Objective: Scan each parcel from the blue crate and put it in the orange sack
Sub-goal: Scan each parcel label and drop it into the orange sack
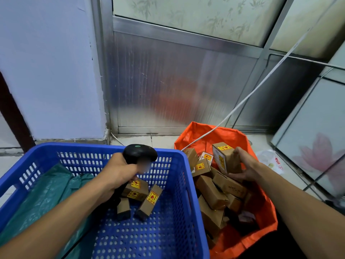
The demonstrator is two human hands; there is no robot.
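Over the orange sack (231,135), on my right, my right hand (246,165) grips a small brown parcel (226,157) with yellow stickers, just above the heap of parcels already inside. My left hand (119,174) is curled round the black scanner (140,153) above the blue crate (188,184), where three parcels (138,191) and a green bag (46,195) lie.

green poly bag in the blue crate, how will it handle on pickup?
The green bag looks like thin, wrinkled film slumped against the blue crate wall, so probably floppy and sagging from any grip. Its glossy surface suggests it may be slippery. It lies fairly flat, so likely light, though its contents are hidden.
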